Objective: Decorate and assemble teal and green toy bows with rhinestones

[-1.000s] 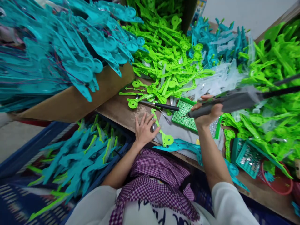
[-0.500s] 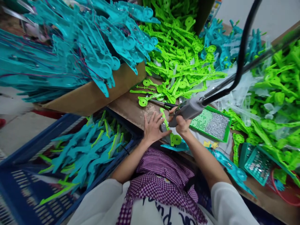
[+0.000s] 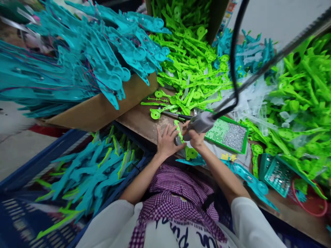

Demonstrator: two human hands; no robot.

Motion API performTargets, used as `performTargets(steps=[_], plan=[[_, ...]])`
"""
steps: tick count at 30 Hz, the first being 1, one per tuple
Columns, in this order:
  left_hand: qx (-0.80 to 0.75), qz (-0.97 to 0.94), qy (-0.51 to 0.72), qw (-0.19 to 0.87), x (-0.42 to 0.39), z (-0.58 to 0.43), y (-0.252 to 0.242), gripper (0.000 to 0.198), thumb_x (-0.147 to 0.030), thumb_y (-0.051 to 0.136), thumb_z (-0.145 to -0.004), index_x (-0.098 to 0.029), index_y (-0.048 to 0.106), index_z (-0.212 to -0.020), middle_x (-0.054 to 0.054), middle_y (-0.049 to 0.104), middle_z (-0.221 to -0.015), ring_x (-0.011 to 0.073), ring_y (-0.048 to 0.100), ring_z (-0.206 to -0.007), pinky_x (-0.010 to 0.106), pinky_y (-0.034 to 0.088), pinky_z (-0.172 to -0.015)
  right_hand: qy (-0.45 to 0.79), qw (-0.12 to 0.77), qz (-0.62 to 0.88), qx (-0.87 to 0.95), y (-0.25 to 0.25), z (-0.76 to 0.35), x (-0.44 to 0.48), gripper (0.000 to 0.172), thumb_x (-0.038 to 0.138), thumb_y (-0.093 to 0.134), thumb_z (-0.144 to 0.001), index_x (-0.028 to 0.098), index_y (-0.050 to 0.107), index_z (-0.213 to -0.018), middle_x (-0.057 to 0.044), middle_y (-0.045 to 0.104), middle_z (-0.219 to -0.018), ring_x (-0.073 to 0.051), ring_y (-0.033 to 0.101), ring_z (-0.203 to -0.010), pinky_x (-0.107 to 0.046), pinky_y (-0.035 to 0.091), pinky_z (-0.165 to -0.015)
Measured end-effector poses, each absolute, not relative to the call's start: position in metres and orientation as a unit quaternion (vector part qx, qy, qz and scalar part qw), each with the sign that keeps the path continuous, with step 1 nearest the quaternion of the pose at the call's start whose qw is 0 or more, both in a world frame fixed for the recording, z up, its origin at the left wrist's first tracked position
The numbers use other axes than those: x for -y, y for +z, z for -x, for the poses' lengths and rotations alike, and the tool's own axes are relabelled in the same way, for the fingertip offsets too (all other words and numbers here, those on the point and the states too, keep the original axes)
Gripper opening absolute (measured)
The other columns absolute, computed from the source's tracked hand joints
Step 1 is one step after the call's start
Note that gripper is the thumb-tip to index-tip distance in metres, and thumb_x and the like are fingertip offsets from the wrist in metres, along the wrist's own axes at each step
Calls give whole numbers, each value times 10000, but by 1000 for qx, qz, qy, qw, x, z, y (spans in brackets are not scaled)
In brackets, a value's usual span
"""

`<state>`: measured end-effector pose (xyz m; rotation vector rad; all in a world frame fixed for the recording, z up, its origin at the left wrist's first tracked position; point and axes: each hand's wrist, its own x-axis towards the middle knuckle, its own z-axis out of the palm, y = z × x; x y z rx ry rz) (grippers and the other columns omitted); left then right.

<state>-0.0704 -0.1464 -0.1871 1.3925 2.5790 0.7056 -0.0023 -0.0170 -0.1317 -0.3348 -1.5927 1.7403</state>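
My right hand is wrapped round a grey power screwdriver with a black cable, its tip tilted down to the left. Its tip end is over a lime-green plastic part that has a round disc at its near end. My left hand lies flat with fingers spread, its thumb reaching across towards that part. A small round grey piece shows beside the left fingers. Under the green part pokes out a turquoise plastic piece. The exact contact of the tip is hidden by the tool and my right hand.
To the right stands a green tray of small screws, with a smaller teal tray beyond. Lime-green parts are heaped behind. At left, turquoise parts overhang a cardboard box, above a blue crate of assembled pieces.
The whole view has shifted slightly, so most things sit a little further left. The screwdriver appears a little lower against the green part. Both hands keep their places on the work.
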Motion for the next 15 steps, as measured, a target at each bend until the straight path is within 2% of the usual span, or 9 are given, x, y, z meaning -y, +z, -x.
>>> performTargets(steps=[4,6,8,10,12,15], plan=[[-860,-437,258,47,148,67,-176,548,-556,661,-762,-253,575,-1210,82,469,-1447,373,238,-1424,683,16,-1125,627,532,167,543,-104,-18,-17,477,686,576,-698,213,580,-762,54,511,-486,-125,527,-363,-242,408,-344],[-838,-463,285,45,144,61,-167,456,-498,636,-812,-241,598,-1186,83,538,-1378,334,333,-1381,612,122,-1146,577,569,191,554,-102,-25,-42,429,634,612,-706,207,575,-715,54,515,-490,-117,530,-365,-230,394,-345],[-779,-548,291,90,136,53,-159,322,-431,581,-875,-240,643,-1127,63,645,-1221,262,499,-1243,495,261,-1118,545,570,223,573,-110,-29,-63,386,578,632,-722,197,582,-693,51,527,-500,-111,530,-369,-230,398,-361],[-714,-628,261,164,126,47,-153,248,-400,549,-907,-241,691,-1035,37,704,-1051,213,599,-1068,418,355,-1025,536,565,242,578,-122,-30,-76,374,564,616,-742,192,595,-716,53,527,-504,-109,524,-369,-239,412,-379],[-696,-647,228,212,117,47,-152,234,-404,564,-902,-239,716,-967,23,716,-963,203,623,-987,393,379,-951,538,565,242,577,-133,-29,-81,378,568,598,-754,190,598,-734,54,525,-500,-111,522,-374,-246,423,-393],[-719,-619,220,227,110,58,-154,209,-403,614,-871,-243,732,-936,14,722,-932,207,630,-973,383,367,-919,539,566,235,578,-141,-27,-83,375,562,604,-755,189,591,-713,48,531,-490,-116,531,-391,-251,432,-409]])
